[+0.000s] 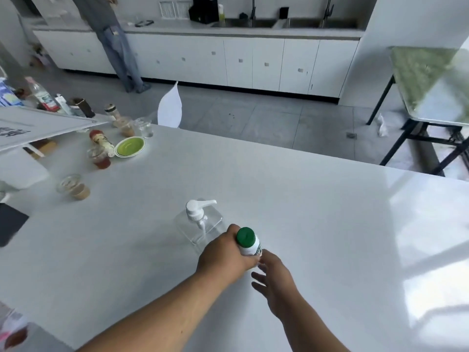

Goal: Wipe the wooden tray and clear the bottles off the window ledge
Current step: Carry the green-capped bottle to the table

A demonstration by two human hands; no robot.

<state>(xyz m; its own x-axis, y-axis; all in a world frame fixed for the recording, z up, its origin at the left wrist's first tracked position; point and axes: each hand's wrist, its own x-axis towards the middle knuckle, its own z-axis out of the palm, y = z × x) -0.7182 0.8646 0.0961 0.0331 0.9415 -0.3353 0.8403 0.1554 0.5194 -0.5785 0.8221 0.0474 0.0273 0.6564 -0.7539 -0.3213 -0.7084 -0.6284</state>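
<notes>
Here the left hand (225, 257) has its fingers wrapped around the green-capped bottle (249, 242) upright on the desk (317, 212) beside the pump bottle (200, 224), the right hand (274, 278) open alongside; it should settle flat before release.

Lower half of white bottle (250, 246) hidden behind left hand (224, 259); label text too small to read. Can't tell whether bottle base touches table (317, 212). Near corner of clear pump bottle (200, 224) covered by same hand. Right hand (275, 282) fingertips blurred; contact with bottle unclear. Both forearms cut off at bottom edge. Cluttered bottles and cups (101, 148) far left blurred, labels unreadable. Dark flat thing (10, 224) cut by left edge, unidentifiable. Person at counter (114, 39) cropped above torso.
</notes>
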